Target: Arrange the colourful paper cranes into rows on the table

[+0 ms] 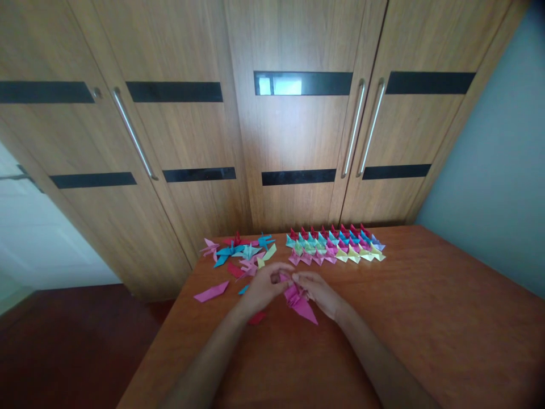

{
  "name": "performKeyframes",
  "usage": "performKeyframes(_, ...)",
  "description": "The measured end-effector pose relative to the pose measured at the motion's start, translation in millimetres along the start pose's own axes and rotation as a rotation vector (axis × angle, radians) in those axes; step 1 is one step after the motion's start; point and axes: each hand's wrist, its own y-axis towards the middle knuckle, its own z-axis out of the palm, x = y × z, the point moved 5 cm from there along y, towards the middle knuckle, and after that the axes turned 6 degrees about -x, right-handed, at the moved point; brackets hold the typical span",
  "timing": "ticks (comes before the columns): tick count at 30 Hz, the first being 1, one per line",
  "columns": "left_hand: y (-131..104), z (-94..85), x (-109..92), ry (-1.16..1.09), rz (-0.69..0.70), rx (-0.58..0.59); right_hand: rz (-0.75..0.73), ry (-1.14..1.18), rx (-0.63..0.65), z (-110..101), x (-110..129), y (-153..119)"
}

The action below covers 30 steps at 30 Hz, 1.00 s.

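A pink origami piece point(301, 305), folded from paper with a long point toward me, is held between both hands above the table. My left hand point(267, 284) pinches its far left end. My right hand point(315, 289) grips its upper right side, with the fingertips of both hands close together. The fingers partly cover the folds, so the far end is hidden. Left of my left hand lie a flat pink folded paper strip point(212, 292) and a loose pile of coloured origami pieces point(249, 253). A red paper piece point(256, 318) shows beside my left forearm.
Rows of small folded paper pieces point(334, 244) in red, blue, green, pink and yellow stand at the back of the brown wooden table point(426, 318). Behind it rises a wooden wardrobe point(298, 136) with metal handles. A pale wall point(494, 187) borders the right side.
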Motion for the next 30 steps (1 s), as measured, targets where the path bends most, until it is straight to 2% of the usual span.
performKeyframes(3, 2, 0.2, 10, -0.051, -0.030, -0.151, 0.065, 0.037, 0.070, 3, -8, -2)
performKeyframes(6, 0, -0.4, 18, -0.117, -0.069, -0.249, 0.091, 0.005, 0.108, 3, -12, -8)
performKeyframes(8, -3, -1.5, 23, -0.162, -0.092, -0.294, 0.076, 0.004, 0.061, -1, -11, -9)
performKeyframes(13, -10, -4.4, 30, -0.278, -0.157, -0.340, -0.017, 0.051, -0.177, -20, -6, -4)
performKeyframes(15, -12, -2.4, 29, -0.265, -0.171, -0.301, -0.041, 0.044, -0.229, -24, -5, -2)
performKeyframes(19, -13, 7.1, 23, -0.093, -0.103, -0.111, -0.047, 0.014, -0.231, -24, -5, -3)
performKeyframes(24, -14, 3.7, 21, 0.113, 0.002, -0.109, -0.015, -0.087, -0.076, -16, -1, -8)
performKeyframes(30, -16, 6.0, 23, 0.093, -0.017, 0.007, -0.027, -0.251, -0.102, -20, 2, -9)
